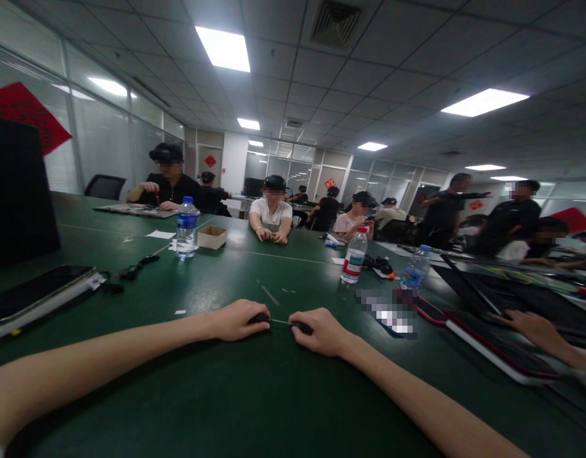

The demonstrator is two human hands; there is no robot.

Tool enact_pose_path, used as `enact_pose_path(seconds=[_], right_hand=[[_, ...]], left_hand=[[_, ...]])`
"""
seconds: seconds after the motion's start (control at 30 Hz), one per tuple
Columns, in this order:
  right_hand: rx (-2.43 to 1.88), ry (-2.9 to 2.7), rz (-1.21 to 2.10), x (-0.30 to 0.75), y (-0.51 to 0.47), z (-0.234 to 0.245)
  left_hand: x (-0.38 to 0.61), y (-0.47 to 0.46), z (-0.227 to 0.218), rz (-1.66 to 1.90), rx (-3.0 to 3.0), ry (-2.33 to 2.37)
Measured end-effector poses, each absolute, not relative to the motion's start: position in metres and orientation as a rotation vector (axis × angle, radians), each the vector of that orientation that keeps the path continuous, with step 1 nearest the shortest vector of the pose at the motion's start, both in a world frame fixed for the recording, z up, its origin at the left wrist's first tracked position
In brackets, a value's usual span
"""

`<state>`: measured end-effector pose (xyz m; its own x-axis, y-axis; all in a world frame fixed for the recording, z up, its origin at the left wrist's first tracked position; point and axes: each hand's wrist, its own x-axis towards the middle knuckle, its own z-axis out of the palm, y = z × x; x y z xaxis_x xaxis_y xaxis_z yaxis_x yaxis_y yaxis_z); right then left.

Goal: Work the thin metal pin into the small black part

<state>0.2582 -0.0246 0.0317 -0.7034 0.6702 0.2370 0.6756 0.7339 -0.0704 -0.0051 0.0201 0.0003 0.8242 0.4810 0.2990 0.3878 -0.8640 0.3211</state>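
Both my arms reach out over a dark green table [255, 394]. My left hand [236, 320] is closed on a small dark object [262, 317], and my right hand [321, 332] is closed on another small dark piece [303, 328]. A thin metal shaft [279, 322] runs between the two hands, just above the table top. What the dark pieces are is too small to tell.
A laptop [33, 296] lies at the left, cables [135, 267] beside it. Water bottles [186, 227] [354, 256] [415, 268] and a small box [211, 236] stand farther off. A co-worker's hand [536, 327] rests on a red-edged laptop [493, 346] at right. Several people sit along the far side.
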Motion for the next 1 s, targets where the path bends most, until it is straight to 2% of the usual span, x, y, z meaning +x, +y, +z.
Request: enact_pose_path(seconds=[1.0], right_hand=[[-1.054,-2.686,-0.041,0.2585,-0.0241,0.0306]], left_hand=[[-0.0052,0.0209,-0.0014,0.533,2.771,0.687]])
